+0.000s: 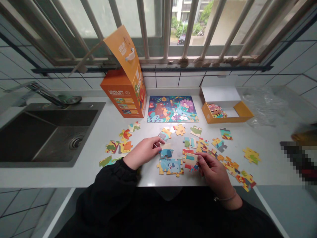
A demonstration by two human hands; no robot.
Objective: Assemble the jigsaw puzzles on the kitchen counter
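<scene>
My left hand (145, 151) has its thumb and fingers closed at the left edge of a puzzle piece (166, 152) with a blue animal on it. Directly below that piece lie joined light-blue puzzle pieces (170, 166), touching or nearly touching it. Between the thumb and fingers of my right hand (214, 168) is another puzzle piece (191, 159), cream with teal and red, slightly tilted. It partly covers a red and yellow piece (187, 151) on the counter. Loose pieces lie around both hands, among them an orange one (179, 129) and a green one (196, 131).
A finished-looking animal picture (172, 109) lies at the back of the white counter (86, 177). An orange puzzle box (123, 96) stands left of it, flap raised. An open yellow box (228, 114) holds pieces; clear plastic (266, 102) lies beside it. A sink (54, 138) is at left.
</scene>
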